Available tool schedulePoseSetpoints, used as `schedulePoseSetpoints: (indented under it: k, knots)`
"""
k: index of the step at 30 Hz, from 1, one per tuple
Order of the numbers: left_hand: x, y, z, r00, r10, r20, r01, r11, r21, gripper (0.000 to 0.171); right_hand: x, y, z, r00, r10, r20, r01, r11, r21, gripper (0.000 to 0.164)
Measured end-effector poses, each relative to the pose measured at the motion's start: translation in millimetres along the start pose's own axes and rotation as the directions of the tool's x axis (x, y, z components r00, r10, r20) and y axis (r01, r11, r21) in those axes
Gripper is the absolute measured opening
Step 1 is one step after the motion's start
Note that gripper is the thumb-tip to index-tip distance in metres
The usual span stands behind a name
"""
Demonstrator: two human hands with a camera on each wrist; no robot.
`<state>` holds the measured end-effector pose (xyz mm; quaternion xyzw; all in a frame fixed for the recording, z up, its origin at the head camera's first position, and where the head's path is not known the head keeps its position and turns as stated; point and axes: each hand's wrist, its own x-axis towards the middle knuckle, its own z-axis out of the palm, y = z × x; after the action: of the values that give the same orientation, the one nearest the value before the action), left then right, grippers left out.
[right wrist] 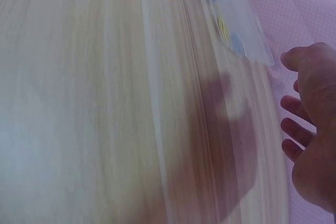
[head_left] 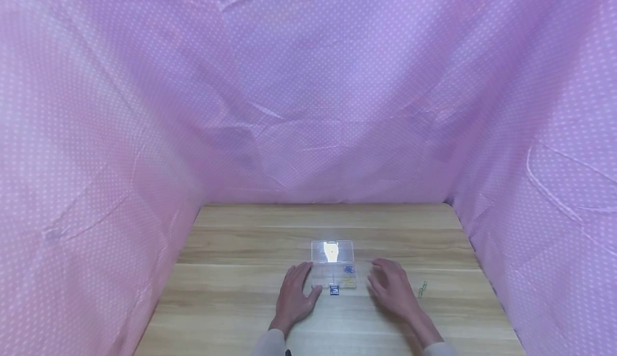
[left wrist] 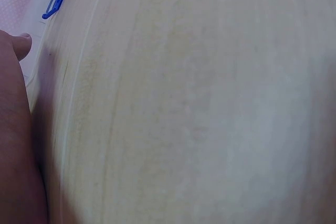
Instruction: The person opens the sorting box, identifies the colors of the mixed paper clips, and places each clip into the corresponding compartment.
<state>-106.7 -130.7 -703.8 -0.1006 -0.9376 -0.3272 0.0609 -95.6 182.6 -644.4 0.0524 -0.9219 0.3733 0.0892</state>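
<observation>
A clear plastic compartment box (head_left: pixel 322 275) lies on the table with its transparent lid (head_left: pixel 318 251) folded back. Its front carries a blue latch (head_left: pixel 335 290). Blue paper clips (head_left: pixel 349 270) are in the back right compartment, yellow paper clips (head_left: pixel 347 281) in the front right one. At the box's left side rests my left hand (head_left: pixel 295 298), fingers extended, thumb by the front left corner and index fingertip near the hinge. To the right of the box, apart from it, is my right hand (head_left: pixel 392 286), its fingers loosely bent; nothing shows between them in the right wrist view.
Green paper clips (head_left: pixel 422 289) lie on the wooden table (head_left: pixel 231 270) to the right of my right hand. Pink dotted cloth (head_left: pixel 328 131) hangs around the table's back and sides.
</observation>
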Motion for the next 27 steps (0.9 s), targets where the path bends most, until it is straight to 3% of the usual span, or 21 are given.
schedulePoseSetpoints:
  k: [8,17,20,27]
  knots:
    - [0.3,1.6,-0.6,1.000,-0.006,0.007,0.006,1.000,-0.004,0.071,-6.4,24.2,-17.3,0.995,-0.042,-0.086,0.039,0.999,-0.038,0.047]
    - [0.2,1.3,-0.8,1.000,-0.010,0.010,0.010,1.000,-0.006,0.071,-14.2,41.5,-34.5,0.961,-0.179,-0.212,0.159,0.981,-0.107,0.046]
    - [0.1,0.4,-0.3,1.000,-0.007,0.007,0.007,1.000,0.004,0.072,-17.7,46.5,-40.0,0.966,-0.154,-0.206,0.134,0.985,-0.106,0.046]
    - [-0.4,-2.0,1.8,0.999,0.039,-0.028,-0.037,0.998,0.041,0.070,-27.7,58.7,-53.9,0.989,0.000,-0.146,-0.007,0.999,-0.044,0.048]
